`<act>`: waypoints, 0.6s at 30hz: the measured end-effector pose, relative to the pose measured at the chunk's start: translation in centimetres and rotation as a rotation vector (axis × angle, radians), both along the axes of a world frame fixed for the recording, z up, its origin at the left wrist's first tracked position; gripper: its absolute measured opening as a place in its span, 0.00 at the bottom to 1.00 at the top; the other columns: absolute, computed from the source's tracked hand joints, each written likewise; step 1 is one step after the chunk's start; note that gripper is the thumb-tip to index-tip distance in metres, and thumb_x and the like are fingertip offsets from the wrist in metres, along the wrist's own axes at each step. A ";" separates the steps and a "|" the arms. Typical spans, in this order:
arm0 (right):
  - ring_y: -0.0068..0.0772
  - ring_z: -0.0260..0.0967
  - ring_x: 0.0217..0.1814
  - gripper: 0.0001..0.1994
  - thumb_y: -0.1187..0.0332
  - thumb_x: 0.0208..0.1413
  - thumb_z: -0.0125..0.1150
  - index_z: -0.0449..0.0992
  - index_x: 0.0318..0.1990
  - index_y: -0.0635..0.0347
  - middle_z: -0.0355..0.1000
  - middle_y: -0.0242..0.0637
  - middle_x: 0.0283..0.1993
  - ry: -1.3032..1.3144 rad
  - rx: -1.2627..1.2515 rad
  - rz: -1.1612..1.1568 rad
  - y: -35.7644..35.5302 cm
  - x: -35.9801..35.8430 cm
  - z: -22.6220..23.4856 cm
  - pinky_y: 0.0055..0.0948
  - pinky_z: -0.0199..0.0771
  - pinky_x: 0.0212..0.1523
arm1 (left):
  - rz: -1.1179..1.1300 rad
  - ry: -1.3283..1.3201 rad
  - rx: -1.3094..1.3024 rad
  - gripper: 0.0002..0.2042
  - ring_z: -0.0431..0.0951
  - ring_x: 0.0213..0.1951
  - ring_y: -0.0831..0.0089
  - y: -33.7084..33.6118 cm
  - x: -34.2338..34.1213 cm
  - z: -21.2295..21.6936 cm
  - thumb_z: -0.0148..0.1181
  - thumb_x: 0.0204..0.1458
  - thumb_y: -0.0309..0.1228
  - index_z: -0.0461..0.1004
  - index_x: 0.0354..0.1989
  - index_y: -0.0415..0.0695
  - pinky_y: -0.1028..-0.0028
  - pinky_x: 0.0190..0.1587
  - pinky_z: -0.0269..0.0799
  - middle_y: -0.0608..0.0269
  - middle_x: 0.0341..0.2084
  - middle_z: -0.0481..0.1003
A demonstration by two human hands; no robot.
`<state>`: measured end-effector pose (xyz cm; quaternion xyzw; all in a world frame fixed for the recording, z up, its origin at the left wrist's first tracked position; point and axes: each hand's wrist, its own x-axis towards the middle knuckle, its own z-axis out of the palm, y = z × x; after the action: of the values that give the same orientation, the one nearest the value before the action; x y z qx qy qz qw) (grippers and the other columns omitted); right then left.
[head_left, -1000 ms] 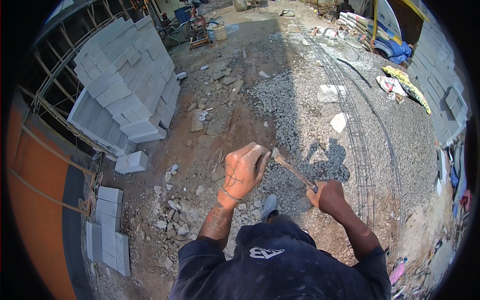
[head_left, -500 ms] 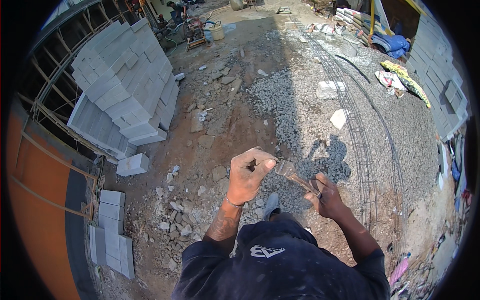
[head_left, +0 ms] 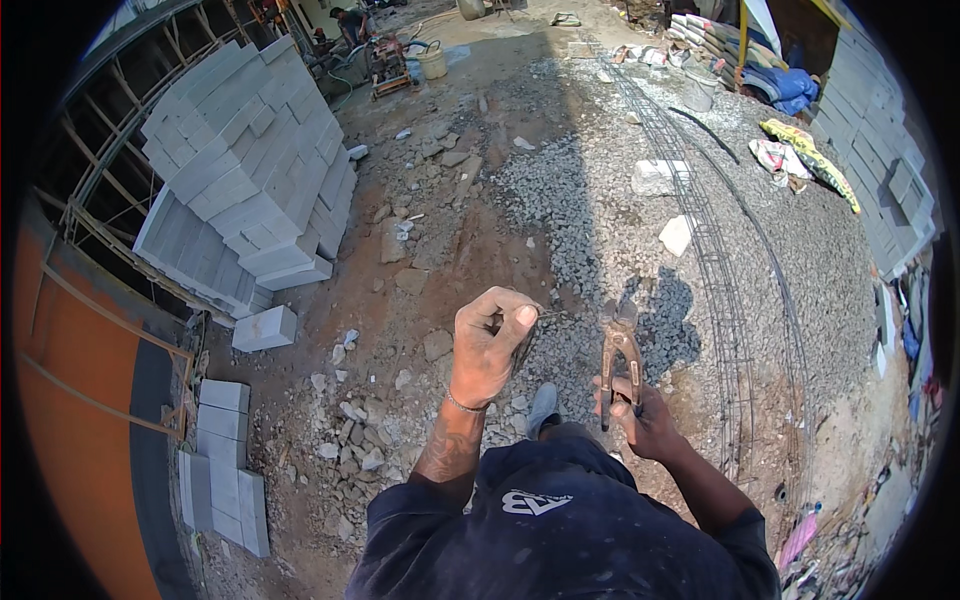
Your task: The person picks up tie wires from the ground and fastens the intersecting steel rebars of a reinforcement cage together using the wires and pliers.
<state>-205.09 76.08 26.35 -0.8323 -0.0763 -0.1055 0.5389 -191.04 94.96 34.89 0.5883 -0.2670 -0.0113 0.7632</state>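
My left hand is raised in front of me, thumb and forefinger pinched together. A thin wire seems to stick out past the thumb, though it is faint against the gravel. To its right, my right hand grips a worn pair of pincers by the handles. The pincers point away from me with their handles spread apart, and their jaws are clear of my left hand. Whether the jaws are parted is too small to tell.
Grey blocks are stacked high at the left, with loose ones nearer. A long rebar cage lies along the gravel at the right. Rubble covers the ground before me. A person bends near a machine far off.
The pincers have swung away from my left fingertips to the right and now point forward with spread handles. My left hand has shifted slightly left, still pinched.
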 end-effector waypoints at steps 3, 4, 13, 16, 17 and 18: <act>0.16 0.59 0.27 0.17 0.63 0.49 0.58 0.68 0.44 0.62 0.63 0.26 0.26 0.150 0.458 -0.113 0.8 0.9 2.7 0.20 0.61 0.29 | -0.109 0.107 -0.026 0.11 0.59 0.22 0.85 -0.3 -0.3 -0.4 0.56 0.51 0.35 0.70 0.27 0.38 0.83 0.24 0.55 0.72 0.18 0.64; 0.16 0.59 0.27 0.17 0.63 0.49 0.58 0.68 0.44 0.62 0.63 0.26 0.26 0.150 0.462 -0.122 1.2 1.4 4.0 0.20 0.61 0.29 | -0.186 0.137 -0.074 0.10 0.58 0.21 0.84 -0.6 -0.5 -0.4 0.55 0.51 0.35 0.68 0.27 0.39 0.81 0.24 0.54 0.71 0.19 0.62; 0.18 0.64 0.32 0.09 0.71 0.46 0.62 0.67 0.32 0.61 0.72 0.34 0.32 0.016 0.470 -0.179 3.6 4.4 11.3 0.24 0.66 0.35 | -0.306 0.156 -0.079 0.10 0.61 0.24 0.81 -1.6 -1.0 -1.5 0.54 0.52 0.36 0.68 0.28 0.40 0.80 0.27 0.57 0.69 0.21 0.64; 0.24 0.68 0.34 0.09 0.72 0.46 0.61 0.66 0.31 0.63 0.70 0.36 0.30 0.064 0.346 -0.107 3.4 4.6 11.7 0.25 0.68 0.35 | -0.237 0.091 -0.045 0.11 0.62 0.23 0.82 -1.4 -0.9 -1.8 0.54 0.52 0.35 0.69 0.28 0.39 0.81 0.26 0.57 0.69 0.21 0.66; 0.21 0.66 0.32 0.08 0.71 0.45 0.61 0.68 0.29 0.63 0.70 0.35 0.28 0.072 0.397 -0.140 3.4 4.6 11.3 0.24 0.67 0.34 | -0.207 0.047 -0.015 0.10 0.61 0.23 0.82 -1.2 -0.8 -1.8 0.54 0.51 0.34 0.70 0.28 0.39 0.81 0.26 0.57 0.69 0.21 0.66; 0.17 0.64 0.31 0.08 0.71 0.45 0.62 0.69 0.27 0.62 0.71 0.34 0.27 0.081 0.449 -0.173 3.5 4.6 11.0 0.24 0.65 0.33 | -0.202 0.049 -0.016 0.10 0.61 0.23 0.82 -1.1 -0.8 -1.6 0.54 0.51 0.34 0.70 0.28 0.39 0.81 0.26 0.57 0.69 0.21 0.66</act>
<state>-200.45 79.55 37.33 -0.6987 0.0424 -0.1319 0.7018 -191.84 93.83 33.24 0.5518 -0.3065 -0.1005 0.7691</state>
